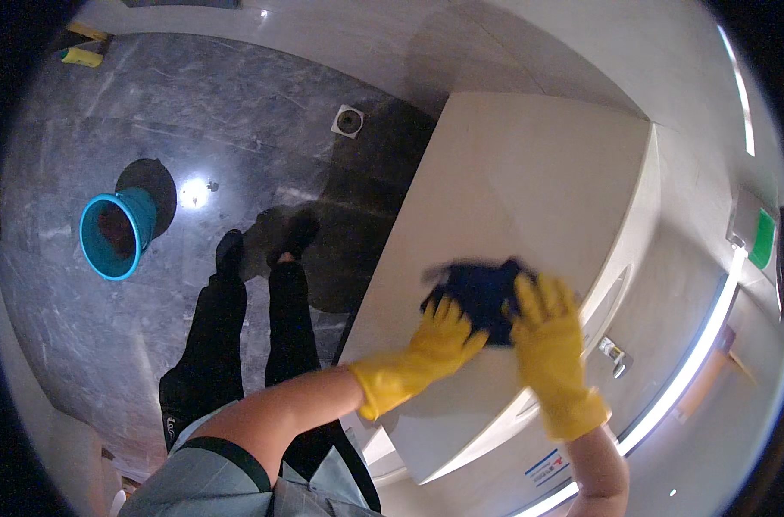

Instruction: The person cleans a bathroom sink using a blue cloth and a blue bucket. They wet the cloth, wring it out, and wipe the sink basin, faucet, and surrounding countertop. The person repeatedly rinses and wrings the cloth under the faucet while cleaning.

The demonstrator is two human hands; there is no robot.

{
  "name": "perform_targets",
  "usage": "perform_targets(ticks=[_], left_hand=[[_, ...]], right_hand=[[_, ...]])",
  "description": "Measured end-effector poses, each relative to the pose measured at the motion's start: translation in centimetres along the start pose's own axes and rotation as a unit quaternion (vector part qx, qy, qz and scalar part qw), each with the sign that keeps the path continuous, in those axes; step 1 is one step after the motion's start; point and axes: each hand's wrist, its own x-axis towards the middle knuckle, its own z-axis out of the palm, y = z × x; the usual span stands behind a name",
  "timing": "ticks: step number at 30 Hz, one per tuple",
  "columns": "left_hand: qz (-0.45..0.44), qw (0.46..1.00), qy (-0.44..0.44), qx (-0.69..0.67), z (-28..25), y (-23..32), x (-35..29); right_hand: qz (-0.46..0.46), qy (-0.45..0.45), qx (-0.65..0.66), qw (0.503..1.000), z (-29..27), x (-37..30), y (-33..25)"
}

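A dark blue cloth [478,297] lies bunched against a broad off-white panel [512,181], its left edge smeared by motion. Both my hands wear yellow rubber gloves. My left hand [439,340] reaches to the cloth's lower left part, fingers spread and stretched over it. At the cloth's right side is my right hand [547,336], its thumb over the fabric and its fingers along the edge; the cloth seems held there, though the grip is partly hidden.
A blue bucket [142,215] stands on the grey marbled floor, left of my legs. Farther off are a square floor drain [349,121] and a yellow object [81,57]. Right of the panel sit a white basin [612,293] and a chrome fitting [616,355].
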Motion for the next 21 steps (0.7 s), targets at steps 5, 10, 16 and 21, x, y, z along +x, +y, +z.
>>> perform_targets(ticks=[5, 10, 16, 21], left_hand=[[-0.023, 1.000, 0.009, -0.020, -4.8, -2.2, 17.7], [-0.039, 0.997, -0.060, -0.011, -7.1, -7.8, 29.1], [0.038, 0.997, 0.013, 0.061, -5.2, -18.1, 33.0], [0.032, 0.984, -0.045, 0.172, -1.7, -23.7, 27.4]], right_hand=[[0.008, 0.094, -0.141, 0.985, -1.5, 10.5, 9.2], [-0.011, 0.003, -0.207, 0.978, -1.9, 20.7, 14.2], [0.063, -0.168, -0.244, 0.953, 0.8, 31.9, 12.6], [0.062, -0.136, -0.226, 0.962, 9.1, 34.4, 9.5]])
